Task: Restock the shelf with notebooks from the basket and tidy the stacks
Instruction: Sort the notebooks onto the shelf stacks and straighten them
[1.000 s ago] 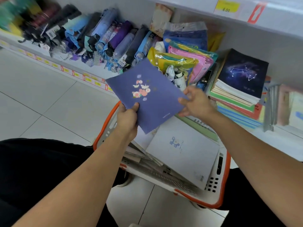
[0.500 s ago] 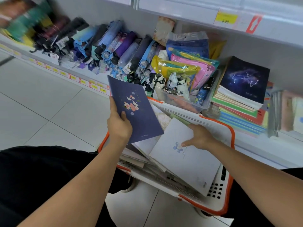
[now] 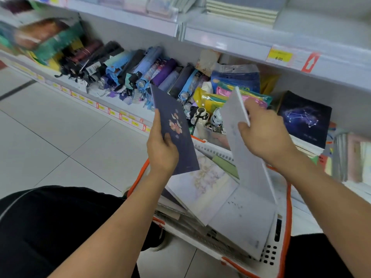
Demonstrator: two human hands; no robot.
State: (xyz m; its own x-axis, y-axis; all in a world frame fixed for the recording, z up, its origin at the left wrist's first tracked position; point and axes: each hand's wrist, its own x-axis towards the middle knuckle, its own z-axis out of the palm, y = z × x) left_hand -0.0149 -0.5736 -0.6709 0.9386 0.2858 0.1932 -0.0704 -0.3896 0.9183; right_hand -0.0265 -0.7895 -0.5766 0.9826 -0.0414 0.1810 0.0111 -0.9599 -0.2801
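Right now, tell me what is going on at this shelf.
A person is pulling notebooks out of the orange-rimmed basket in front of the shelf. The left hand grips a dark blue notebook with flowers, held upright. The right hand holds a pale notebook, tilted up over the basket. More notebooks lie in the basket. A starry notebook tops the stack on the shelf to the right.

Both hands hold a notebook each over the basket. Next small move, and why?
Probably carry the white notebook in the right hand right, onto the stack on the shelf. It is already lifted clear of the basket, tilted on edge, and that stack lies just beyond the hand. The left hand holds the navy notebook upright, ready to follow.
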